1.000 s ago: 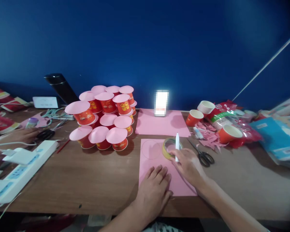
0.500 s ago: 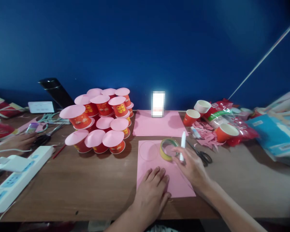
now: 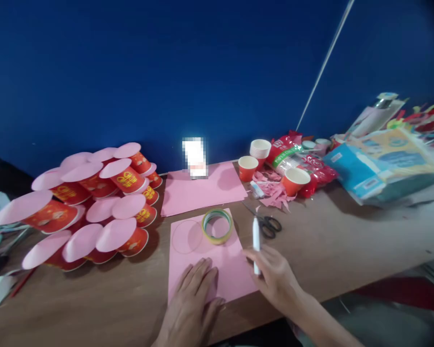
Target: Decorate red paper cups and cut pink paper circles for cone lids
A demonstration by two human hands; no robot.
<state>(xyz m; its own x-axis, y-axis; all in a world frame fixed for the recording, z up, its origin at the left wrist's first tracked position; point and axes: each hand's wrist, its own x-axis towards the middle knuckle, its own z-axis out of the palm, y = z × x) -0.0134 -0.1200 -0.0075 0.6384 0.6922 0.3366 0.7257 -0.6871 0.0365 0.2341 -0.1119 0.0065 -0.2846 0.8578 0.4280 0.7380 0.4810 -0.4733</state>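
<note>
My left hand point(image 3: 195, 294) lies flat on a pink paper sheet point(image 3: 232, 270), fingers stretched out. A thin circle outline point(image 3: 187, 222) shows at the sheet's upper left. Beside that outline, a roll of yellow-green tape point(image 3: 219, 239) rests on its side face at the sheet's top edge, with neither hand on it. In my right hand point(image 3: 277, 274) a white pen point(image 3: 256, 241) is gripped, standing nearly upright over the right edge of the sheet. Black-handled scissors point(image 3: 270, 226) lie on the table just beyond that hand.
Red paper cups topped with pink discs point(image 3: 115, 234) stand stacked at left. Behind the sheet are more pink sheets point(image 3: 206, 190) and a bright blurred-out object point(image 3: 196, 158). Loose cups point(image 3: 248, 168), paper scraps point(image 3: 277, 195), a red cup bag point(image 3: 287, 154) and a blue packet point(image 3: 361, 168) sit at right.
My right hand has drawn back from the tape roll, toward me, still holding the pen. The view has swung right and tilted. My left hand stays on the sheet.
</note>
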